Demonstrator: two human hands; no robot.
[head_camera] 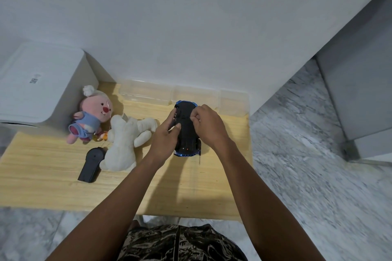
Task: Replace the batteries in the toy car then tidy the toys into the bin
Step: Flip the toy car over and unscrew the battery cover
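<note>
A blue toy car (187, 133) lies upside down on the wooden table (53, 167), its black underside facing up. My left hand (165, 137) grips the car's left side, thumb on the underside. My right hand (209, 126) is curled over the car's front half, its fingertips pinching at something small on the underside; what they pinch is hidden. A thin antenna sticks out at the car's near right corner. A black remote control (91, 164) lies to the left. A white plush (125, 137) and a pink plush in blue clothes (90, 116) lie beside it.
A white lidded bin (38, 82) stands at the table's far left. Clear plastic boxes (182, 96) line the wall behind the car. Marble floor lies to the right, with a grey cabinet (358, 95) at the far right.
</note>
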